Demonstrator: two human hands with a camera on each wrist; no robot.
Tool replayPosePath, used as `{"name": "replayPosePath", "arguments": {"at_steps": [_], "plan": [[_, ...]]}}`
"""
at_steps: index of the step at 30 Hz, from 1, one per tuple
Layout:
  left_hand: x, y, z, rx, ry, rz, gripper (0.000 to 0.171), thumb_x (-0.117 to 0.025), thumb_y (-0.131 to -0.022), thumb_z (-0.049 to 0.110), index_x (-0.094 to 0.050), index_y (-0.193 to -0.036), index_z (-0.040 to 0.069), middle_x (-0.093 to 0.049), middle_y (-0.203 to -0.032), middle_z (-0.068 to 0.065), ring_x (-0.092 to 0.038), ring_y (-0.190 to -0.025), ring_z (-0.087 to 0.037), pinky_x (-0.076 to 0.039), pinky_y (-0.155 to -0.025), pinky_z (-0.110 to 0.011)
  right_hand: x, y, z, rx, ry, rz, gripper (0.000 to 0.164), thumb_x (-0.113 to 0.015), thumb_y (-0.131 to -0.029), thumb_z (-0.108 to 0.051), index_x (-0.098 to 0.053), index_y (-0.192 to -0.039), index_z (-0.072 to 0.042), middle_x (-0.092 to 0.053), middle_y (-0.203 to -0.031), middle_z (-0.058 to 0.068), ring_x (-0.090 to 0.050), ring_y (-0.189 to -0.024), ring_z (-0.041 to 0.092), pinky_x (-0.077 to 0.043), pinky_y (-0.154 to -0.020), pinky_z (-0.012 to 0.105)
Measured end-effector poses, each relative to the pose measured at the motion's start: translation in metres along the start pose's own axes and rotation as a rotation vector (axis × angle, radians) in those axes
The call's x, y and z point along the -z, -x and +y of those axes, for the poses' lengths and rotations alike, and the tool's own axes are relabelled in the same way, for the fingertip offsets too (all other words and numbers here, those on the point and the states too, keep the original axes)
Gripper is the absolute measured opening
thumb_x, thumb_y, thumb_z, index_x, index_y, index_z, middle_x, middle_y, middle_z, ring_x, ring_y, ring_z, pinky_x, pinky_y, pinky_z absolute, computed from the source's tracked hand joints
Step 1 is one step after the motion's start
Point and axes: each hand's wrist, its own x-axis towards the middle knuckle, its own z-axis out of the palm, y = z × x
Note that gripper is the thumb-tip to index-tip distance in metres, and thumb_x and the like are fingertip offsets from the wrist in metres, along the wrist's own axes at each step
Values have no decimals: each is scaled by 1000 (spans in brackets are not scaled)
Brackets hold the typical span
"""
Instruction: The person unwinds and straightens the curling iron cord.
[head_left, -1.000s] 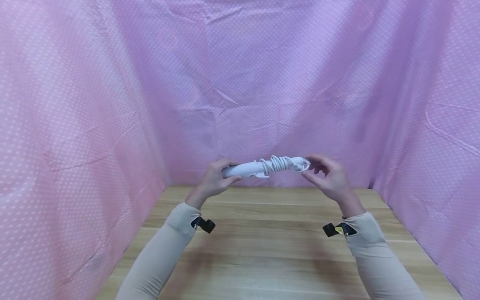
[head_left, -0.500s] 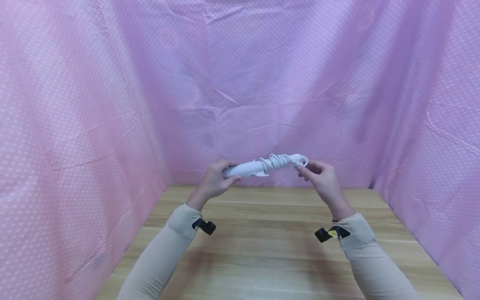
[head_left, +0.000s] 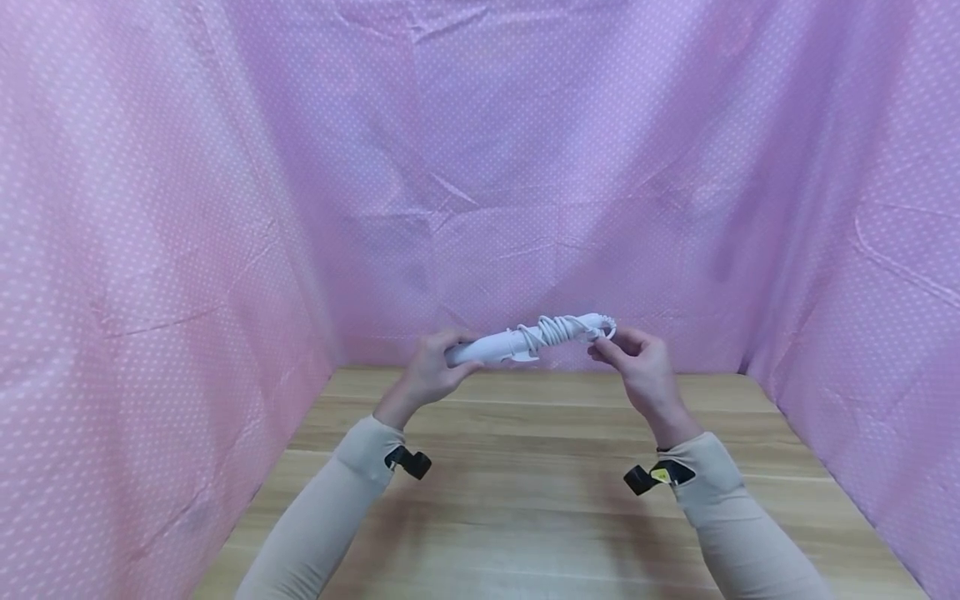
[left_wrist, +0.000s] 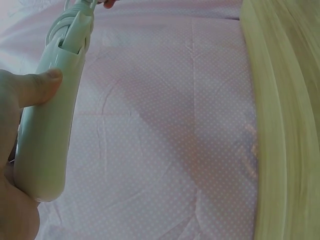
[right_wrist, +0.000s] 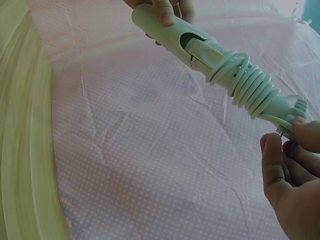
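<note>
White body [head_left: 480, 348]: looked like plastic in your left hand [head_left: 429, 367], smooth, with a soft low sheen.
Lever [right_wrist: 205, 52]: seemed the same smooth plastic, just beyond your left thumb.
Cord [head_left: 553, 331]: had a smooth, rubbery-looking plastic skin, between your two hands.
Ribbed collar [right_wrist: 300, 106]: looked like ridged plastic, right by your right hand [head_left: 647, 371].
Sleeves [head_left: 322, 500]: were matt cloth, behind your hands, finely wrinkled.
Wrist cameras [head_left: 417, 465]: looked like black plastic, just behind your hands.
Backdrop [head_left: 480, 167]: hung creased beyond your hands, faintly shiny; you couldn't tell cloth from plastic sheeting.
Tabletop [head_left: 525, 475]: showed wood grain below your hands, smooth and slightly glossy.
</note>
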Motion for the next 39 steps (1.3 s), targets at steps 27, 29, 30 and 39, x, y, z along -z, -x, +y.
{"name": "replayPosePath", "arguments": {"at_steps": [27, 29, 30, 39], "plan": [[-8, 14, -1, -23, -68, 40, 38, -85, -74, 12, -70, -107, 2, -72, -104, -13, -68, -92, -25, -57, -74, -37, 0, 8, 6, -38, -393, 83, 19, -59, -91, 9, -71, -93, -5, -75, -83, 7, -72, -71, 15, -58, -72, 25], [-9, 14, -1, -19, -78, 39, 37, -85, -74, 12, -70, -107, 2, -72, -104, -14, -68, -93, -25, -57, -74, -37, -1, 10, 5, -49, -447, 83, 17, -60, -90, 9, -70, -95, -3, -75, -85, 9, -73, -73, 17, -58, -74, 26], [-10, 14, -1, -19, -78, 42, 37, -85, -74, 12, -70, -106, 2, -72, -104, -14, -68, -93, -25, -57, -75, -38, -2, 10, 6, -50, -446, 91, 15, -61, -90, 9, -70, -96, -2, -75, -85, 9, -73, -74, 17, -58, -74, 26], [-16, 17, -1, -11, -103, 66, 39, -85, -74, 15, -70, -108, 4, -72, -104, -12, -66, -96, -24, -56, -77, -37, -13, 11, 11, -61, 57, 269, 31, -79, -81, -9, -64, -104, 4, -71, -78, -6, -68, -68, 7, -57, -68, 20]]}}
